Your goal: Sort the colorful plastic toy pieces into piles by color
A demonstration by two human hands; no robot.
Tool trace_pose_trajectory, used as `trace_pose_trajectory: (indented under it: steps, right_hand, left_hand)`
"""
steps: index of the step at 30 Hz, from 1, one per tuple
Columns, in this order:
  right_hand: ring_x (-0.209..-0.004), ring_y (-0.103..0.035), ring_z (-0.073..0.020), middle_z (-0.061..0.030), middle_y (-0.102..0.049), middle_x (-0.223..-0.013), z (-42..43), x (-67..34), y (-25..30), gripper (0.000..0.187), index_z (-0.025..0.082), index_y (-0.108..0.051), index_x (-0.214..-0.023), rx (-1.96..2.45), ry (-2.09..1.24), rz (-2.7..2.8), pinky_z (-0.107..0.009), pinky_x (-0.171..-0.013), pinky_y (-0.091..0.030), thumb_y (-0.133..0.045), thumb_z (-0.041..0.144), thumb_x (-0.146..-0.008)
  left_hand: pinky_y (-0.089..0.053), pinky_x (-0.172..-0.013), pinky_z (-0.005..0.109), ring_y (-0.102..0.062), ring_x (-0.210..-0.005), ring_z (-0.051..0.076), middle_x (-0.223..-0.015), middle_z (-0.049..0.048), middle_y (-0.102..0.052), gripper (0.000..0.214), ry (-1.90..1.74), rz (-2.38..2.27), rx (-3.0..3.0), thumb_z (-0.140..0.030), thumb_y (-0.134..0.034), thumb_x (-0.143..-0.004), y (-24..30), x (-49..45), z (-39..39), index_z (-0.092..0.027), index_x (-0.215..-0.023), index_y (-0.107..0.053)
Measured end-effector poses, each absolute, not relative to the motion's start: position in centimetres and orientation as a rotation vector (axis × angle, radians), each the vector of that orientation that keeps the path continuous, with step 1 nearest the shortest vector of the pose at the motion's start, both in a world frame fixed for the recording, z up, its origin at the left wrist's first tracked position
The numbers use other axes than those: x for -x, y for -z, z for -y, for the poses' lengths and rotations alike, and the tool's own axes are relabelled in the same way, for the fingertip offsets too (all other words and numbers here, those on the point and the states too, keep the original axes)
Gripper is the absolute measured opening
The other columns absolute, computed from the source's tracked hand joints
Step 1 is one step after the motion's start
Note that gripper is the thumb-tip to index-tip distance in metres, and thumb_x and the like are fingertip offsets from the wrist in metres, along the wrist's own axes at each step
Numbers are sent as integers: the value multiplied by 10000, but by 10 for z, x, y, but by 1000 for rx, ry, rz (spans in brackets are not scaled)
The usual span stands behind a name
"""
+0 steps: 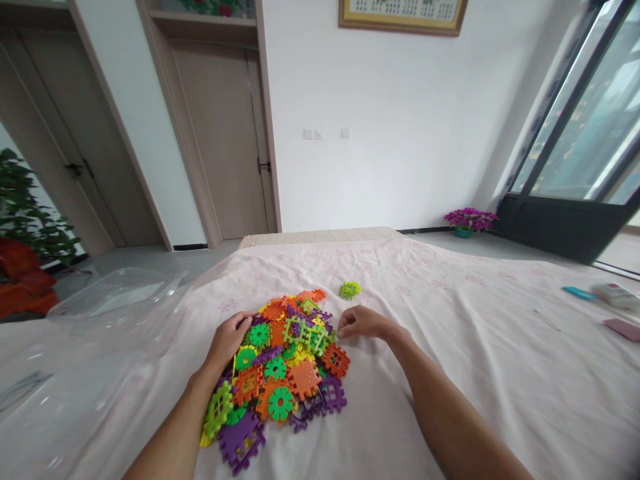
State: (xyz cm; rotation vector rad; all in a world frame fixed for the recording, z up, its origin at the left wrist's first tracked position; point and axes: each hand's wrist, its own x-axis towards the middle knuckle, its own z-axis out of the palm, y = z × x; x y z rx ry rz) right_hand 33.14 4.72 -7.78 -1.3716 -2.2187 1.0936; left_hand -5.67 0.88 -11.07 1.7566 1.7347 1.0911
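A heap of plastic interlocking building pieces (280,367) lies on the cloth in front of me, with orange, purple and yellow plates and green notched discs mixed together. My left hand (231,337) rests against the heap's upper left edge, fingers closed and curled in. At the heap's right side is my right hand (363,323), its fingers bent into a pinch beside a light green piece (318,340); anything between the fingertips is hidden. Just beyond the right hand, a small cluster of yellow-green pieces (349,289) sits apart from the heap.
A pale patterned cloth (450,347) covers the surface. Clear plastic containers (120,300) stand at the left. On the far right are a blue item (579,293), a white packet (616,295) and a dark pink flat piece (623,329). Purple flowers (470,219) stand by the wall.
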Motion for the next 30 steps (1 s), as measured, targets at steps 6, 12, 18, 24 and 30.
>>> trace_pose_trajectory:
  steps: [6, 12, 18, 24, 30]
  right_hand:
    - [-595, -529, -102, 38, -655, -642, -28, -313, 54, 298, 181, -714, -726, 1386, -1156, 2535, -192, -520, -333, -828, 393, -550]
    - [-570, -534, -94, 45, -620, -603, -24, -315, 51, 251, 160, -646, -684, 1322, -1439, 2366, -192, -538, -387, -787, 339, -578]
    - [-509, -516, -79, 28, -629, -613, -36, -343, 62, 267, 149, -678, -806, 1261, -1640, 1979, -183, -489, -386, -758, 327, -624]
    - [-500, -501, -66, 6, -636, -653, -48, -367, 72, 305, 141, -683, -926, 1322, -1338, 1478, -166, -444, -362, -734, 345, -706]
    - [-417, -489, -88, 4, -578, -526, -65, -401, 92, 192, 137, -638, -779, 1424, -1022, 1005, -190, -394, -407, -734, 278, -693]
  left_hand:
    - [-456, -946, 305, -635, -1074, 232, -1137, 7, -718, 406, -1084, -1724, -1767, -484, -476, -853, 114, 58, -10, -245, -1095, -698]
    - [-464, -940, 299, -639, -1067, 231, -1132, 7, -722, 412, -1097, -1705, -1752, -489, -479, -849, 116, 58, -9, -237, -1089, -698]
    - [-451, -971, 308, -626, -1098, 232, -1155, 16, -713, 408, -1102, -1704, -1756, -470, -483, -849, 115, 58, -10, -224, -1096, -694]
    - [-449, -977, 315, -630, -1090, 233, -1147, 16, -715, 419, -1078, -1726, -1766, -483, -467, -858, 115, 59, -9, -222, -1097, -692]
    - [-439, -984, 313, -622, -1102, 233, -1157, 9, -710, 413, -1074, -1732, -1783, -487, -469, -859, 115, 59, -10, -234, -1098, -690]
